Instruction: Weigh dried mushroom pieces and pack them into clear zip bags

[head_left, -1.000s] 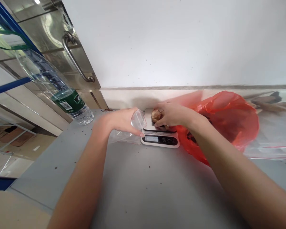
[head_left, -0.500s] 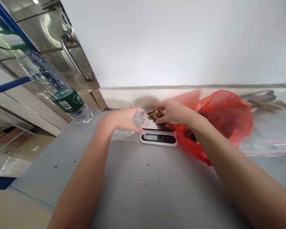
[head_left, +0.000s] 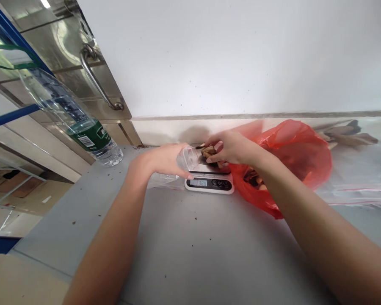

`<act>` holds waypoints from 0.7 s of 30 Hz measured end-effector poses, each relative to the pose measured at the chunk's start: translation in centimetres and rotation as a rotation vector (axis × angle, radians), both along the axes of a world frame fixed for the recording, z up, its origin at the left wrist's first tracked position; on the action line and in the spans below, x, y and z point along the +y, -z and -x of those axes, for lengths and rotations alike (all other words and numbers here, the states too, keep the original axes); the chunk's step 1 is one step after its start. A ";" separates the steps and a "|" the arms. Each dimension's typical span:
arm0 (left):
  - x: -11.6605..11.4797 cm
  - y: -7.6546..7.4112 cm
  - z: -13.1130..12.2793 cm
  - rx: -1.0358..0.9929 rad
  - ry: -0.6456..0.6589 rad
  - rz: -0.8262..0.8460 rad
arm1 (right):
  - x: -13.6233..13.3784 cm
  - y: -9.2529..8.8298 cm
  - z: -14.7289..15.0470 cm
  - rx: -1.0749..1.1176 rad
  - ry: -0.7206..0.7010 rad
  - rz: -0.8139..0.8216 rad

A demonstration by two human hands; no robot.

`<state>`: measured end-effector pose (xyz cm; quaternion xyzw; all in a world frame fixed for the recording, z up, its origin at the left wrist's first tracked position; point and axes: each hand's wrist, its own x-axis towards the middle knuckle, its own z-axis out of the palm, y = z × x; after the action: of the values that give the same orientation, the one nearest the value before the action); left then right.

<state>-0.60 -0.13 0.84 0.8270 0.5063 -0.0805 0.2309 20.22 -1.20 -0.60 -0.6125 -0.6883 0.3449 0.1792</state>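
Pinching brown dried pieces (head_left: 208,151) just above a small white digital scale (head_left: 209,183), the right hand (head_left: 230,148) is closed on them. The left hand (head_left: 160,163) grips a clear plastic bag (head_left: 187,160), its mouth held near to them.

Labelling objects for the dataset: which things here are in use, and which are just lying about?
In use: left hand holding the small clear bag; right hand pinching brown pieces over the scale; red bag beside it.
Lying about: water bottle, zip bags at the right, door handle.
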 end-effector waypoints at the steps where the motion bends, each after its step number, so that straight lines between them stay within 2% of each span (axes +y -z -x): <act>1: 0.0 0.1 0.0 -0.005 0.001 0.002 | -0.1 -0.1 0.0 0.039 0.011 0.018; 4: 0.1 0.2 0.2 0.002 -0.011 -0.007 | -0.1 -0.1 -0.2 0.104 0.037 0.030; 11: 0.5 0.7 0.4 0.008 0.004 0.011 | 0.6 0.5 -0.7 0.015 0.009 0.013; 21: 0.4 0.7 0.3 0.038 0.008 -0.012 | 0.6 -0.2 -1.8 -0.165 -0.071 -0.063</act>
<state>-0.88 0.31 0.17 0.8288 0.5077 -0.0938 0.2159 21.99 -0.57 -0.36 -0.6080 -0.7326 0.2774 0.1288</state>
